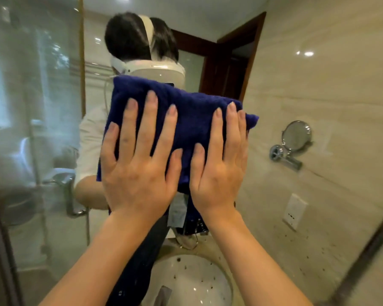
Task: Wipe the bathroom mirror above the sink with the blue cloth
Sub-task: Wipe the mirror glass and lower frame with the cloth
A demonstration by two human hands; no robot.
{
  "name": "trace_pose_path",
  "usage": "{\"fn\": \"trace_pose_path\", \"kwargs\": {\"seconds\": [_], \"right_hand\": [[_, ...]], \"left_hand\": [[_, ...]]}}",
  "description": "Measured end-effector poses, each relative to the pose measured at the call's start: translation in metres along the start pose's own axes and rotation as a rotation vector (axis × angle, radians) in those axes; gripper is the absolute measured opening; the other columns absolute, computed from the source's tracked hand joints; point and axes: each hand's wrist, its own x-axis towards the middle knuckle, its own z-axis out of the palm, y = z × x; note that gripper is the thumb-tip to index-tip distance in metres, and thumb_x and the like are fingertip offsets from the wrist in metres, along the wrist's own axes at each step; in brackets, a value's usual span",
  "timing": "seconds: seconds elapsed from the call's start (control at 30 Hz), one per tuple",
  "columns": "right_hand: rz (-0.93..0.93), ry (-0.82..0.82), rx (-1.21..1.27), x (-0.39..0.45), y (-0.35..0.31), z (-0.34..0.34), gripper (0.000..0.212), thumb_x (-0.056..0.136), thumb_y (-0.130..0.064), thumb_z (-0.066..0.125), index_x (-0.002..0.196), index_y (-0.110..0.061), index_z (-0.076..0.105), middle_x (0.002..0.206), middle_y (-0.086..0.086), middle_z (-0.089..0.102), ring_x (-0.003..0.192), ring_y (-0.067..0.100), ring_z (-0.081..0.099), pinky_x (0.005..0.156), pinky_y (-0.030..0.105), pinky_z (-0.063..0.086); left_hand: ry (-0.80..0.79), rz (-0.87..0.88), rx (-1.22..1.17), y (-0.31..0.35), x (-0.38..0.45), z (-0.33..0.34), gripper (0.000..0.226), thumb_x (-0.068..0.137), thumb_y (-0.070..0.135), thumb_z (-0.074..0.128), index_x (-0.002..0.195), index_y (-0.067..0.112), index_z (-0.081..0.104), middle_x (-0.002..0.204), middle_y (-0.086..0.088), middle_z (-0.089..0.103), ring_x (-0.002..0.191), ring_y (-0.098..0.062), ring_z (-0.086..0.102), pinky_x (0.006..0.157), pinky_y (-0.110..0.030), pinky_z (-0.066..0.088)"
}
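Observation:
A dark blue cloth [186,111] lies flat against the bathroom mirror [296,85], in the middle of the head view. My left hand [137,164] presses on its left half with fingers straight and spread. My right hand [219,164] presses on its right half, fingers straight and close together. Both palms cover the cloth's lower part. The mirror fills most of the view and reflects a person in a white top, mostly hidden behind the cloth. Dark specks dot the mirror's lower right [307,250].
The white sink [197,283], speckled with dark spots, shows at the bottom centre. A round chrome shaving mirror [294,138] and a wall socket [294,210] appear at right. A glass shower door with a chrome handle [69,195] stands at left. The mirror's dark frame edge [363,261] runs at the lower right.

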Motion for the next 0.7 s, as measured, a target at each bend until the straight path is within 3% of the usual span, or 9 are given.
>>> {"fn": "trace_pose_path", "kwargs": {"seconds": [0.17,0.27,0.4,0.57,0.7], "right_hand": [[-0.014,-0.117,-0.05,-0.094,0.009,-0.009,0.046,0.104,-0.023,0.039,0.147,-0.007,0.033,0.156,0.014,0.027,0.148,0.031,0.019,0.118,0.049,0.024],[-0.045,-0.153,-0.085,-0.11,0.016,-0.012,0.047,0.104,-0.024,0.042,0.148,-0.011,0.032,0.154,0.012,0.029,0.148,0.028,0.023,0.117,0.048,0.029],[-0.07,-0.126,-0.102,-0.078,0.017,-0.017,0.045,0.106,-0.02,0.039,0.148,-0.009,0.028,0.153,0.013,0.031,0.147,0.028,0.026,0.117,0.048,0.029],[0.058,0.009,-0.019,-0.01,0.039,-0.021,0.046,0.102,-0.012,0.04,0.146,0.0,0.031,0.153,0.021,0.03,0.146,0.036,0.023,0.119,0.05,0.024],[0.013,0.029,-0.03,-0.01,0.049,-0.019,0.048,0.104,-0.017,0.033,0.147,0.0,0.025,0.154,0.019,0.025,0.146,0.038,0.022,0.118,0.052,0.023]], "left_hand": [[-0.067,0.06,0.008,0.009,-0.094,0.008,0.058,0.101,0.033,0.039,0.155,0.017,0.026,0.164,-0.009,0.013,0.152,-0.026,0.009,0.12,-0.043,0.01],[-0.091,0.019,0.014,0.018,-0.116,0.011,0.058,0.1,0.033,0.039,0.155,0.018,0.027,0.164,-0.008,0.013,0.152,-0.026,0.011,0.119,-0.044,0.013],[-0.071,-0.026,-0.015,0.029,-0.085,0.008,0.056,0.1,0.032,0.041,0.153,0.017,0.031,0.164,-0.009,0.013,0.152,-0.025,0.006,0.119,-0.044,0.009],[-0.041,-0.045,-0.112,0.059,-0.006,0.008,0.055,0.104,0.033,0.038,0.155,0.018,0.027,0.162,-0.009,0.018,0.151,-0.028,0.014,0.119,-0.046,0.012],[-0.011,-0.037,-0.128,0.063,-0.009,0.013,0.054,0.104,0.033,0.039,0.155,0.017,0.028,0.161,-0.009,0.02,0.15,-0.028,0.016,0.119,-0.046,0.014]]}}
